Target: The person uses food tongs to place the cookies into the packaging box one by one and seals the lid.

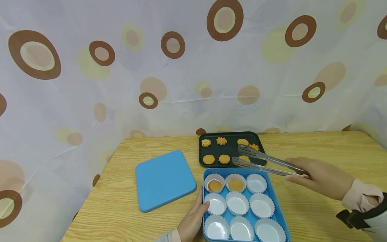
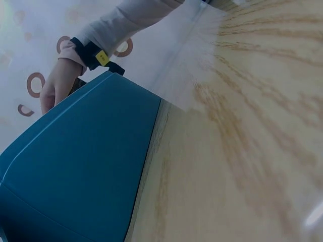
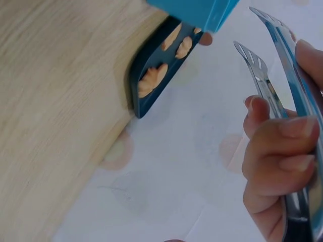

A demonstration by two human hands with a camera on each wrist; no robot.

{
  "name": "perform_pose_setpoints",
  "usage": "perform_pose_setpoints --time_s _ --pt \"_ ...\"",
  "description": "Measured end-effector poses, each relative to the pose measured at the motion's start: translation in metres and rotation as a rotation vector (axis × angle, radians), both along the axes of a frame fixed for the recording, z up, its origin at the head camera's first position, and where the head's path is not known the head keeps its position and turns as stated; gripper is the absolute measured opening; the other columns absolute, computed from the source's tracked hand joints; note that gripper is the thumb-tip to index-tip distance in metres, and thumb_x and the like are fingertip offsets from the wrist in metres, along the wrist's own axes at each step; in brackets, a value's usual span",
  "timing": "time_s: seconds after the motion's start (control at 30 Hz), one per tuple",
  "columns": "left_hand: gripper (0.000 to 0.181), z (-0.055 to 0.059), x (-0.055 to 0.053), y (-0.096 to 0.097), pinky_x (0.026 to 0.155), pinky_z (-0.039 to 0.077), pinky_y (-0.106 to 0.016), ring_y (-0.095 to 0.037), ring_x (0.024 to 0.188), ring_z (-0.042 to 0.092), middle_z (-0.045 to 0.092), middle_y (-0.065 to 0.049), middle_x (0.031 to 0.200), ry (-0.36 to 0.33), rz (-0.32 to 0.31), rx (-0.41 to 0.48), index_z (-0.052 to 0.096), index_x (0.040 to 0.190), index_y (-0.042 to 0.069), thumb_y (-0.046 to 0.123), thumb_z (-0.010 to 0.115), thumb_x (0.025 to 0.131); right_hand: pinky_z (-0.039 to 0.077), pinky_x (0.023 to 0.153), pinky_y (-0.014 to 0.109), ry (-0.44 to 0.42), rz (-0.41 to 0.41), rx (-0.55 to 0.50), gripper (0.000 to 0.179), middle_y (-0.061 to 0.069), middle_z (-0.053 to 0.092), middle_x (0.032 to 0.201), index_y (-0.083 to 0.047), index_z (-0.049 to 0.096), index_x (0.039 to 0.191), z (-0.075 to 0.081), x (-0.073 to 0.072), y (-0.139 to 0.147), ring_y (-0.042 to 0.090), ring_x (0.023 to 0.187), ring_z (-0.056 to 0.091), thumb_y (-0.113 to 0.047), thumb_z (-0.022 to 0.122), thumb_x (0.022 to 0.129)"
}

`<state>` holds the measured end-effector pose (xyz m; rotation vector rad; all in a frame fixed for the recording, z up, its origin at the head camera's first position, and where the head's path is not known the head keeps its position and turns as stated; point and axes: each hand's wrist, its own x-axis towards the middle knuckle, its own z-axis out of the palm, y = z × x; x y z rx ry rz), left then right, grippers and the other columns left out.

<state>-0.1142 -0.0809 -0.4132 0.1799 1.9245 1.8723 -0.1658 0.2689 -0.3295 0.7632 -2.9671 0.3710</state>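
My left hand holds the left wall of a blue box, thumb over the rim and fingers along the outside. White paper cups fill the box in rows; the back-left and back-middle cups each contain a round cookie. In my right hand I grip metal tongs, their arms apart. The tong tips hang over the right part of a dark baking tray, where several cookies lie. No cookie is visibly clamped. In the right wrist view, curled fingers surround the tongs.
A flat blue lid lies on the wooden table, left of the box. The tray sits directly behind the box, near the table's back edge. Behind the table hangs a patterned cloth.
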Motion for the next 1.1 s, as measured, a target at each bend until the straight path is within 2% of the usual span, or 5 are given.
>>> perform_pose_setpoints --time_s 0.17,0.37,0.6,0.97,1.1 --pt "0.065 0.000 0.000 0.000 0.113 -0.006 -0.062 -0.044 0.144 -0.013 -0.013 -0.024 0.159 -0.002 0.000 0.002 -0.011 0.152 0.000 0.025 0.028 0.106 0.046 0.062 0.030 -0.005 -0.032 0.001 0.058 0.006 0.064 0.096 0.010 0.057 0.126 0.002 -0.021 0.006 0.010 0.073 0.051 -0.037 0.065 0.092" --pt "0.065 0.001 0.000 0.000 0.114 -0.005 -0.062 -0.044 0.145 -0.012 -0.011 -0.024 0.159 -0.012 0.009 -0.017 -0.010 0.153 0.001 0.025 0.029 0.106 0.052 0.081 0.055 -0.001 -0.052 0.027 0.062 0.027 0.065 0.111 0.016 0.055 0.123 0.000 -0.045 0.007 0.031 0.091 0.064 -0.037 0.064 0.093" --pt "0.065 0.002 0.000 0.000 0.114 -0.005 -0.062 -0.044 0.144 -0.012 -0.012 -0.024 0.159 0.002 -0.002 -0.010 -0.011 0.152 0.000 0.024 0.028 0.107 0.048 0.088 0.060 -0.004 -0.089 0.089 0.063 0.035 0.061 0.115 0.017 0.055 0.121 -0.011 -0.066 0.004 0.048 0.103 0.061 -0.038 0.065 0.092" --pt "0.065 0.001 0.000 0.001 0.114 -0.005 -0.062 -0.044 0.145 -0.011 -0.011 -0.025 0.159 0.000 0.012 -0.017 -0.009 0.152 -0.001 0.023 0.029 0.106 0.052 0.077 0.054 -0.057 -0.104 0.103 0.060 0.026 0.066 0.100 0.017 0.056 0.117 -0.023 -0.085 0.000 0.034 0.084 0.064 -0.036 0.067 0.090" --pt "0.065 0.001 0.000 0.001 0.114 -0.004 -0.062 -0.045 0.144 -0.010 -0.010 -0.025 0.159 -0.005 0.026 -0.023 -0.008 0.153 -0.001 0.023 0.030 0.106 0.051 0.081 0.057 -0.069 -0.111 0.113 0.061 0.033 0.064 0.107 0.018 0.055 0.118 -0.025 -0.087 -0.002 0.044 0.093 0.064 -0.035 0.066 0.091"
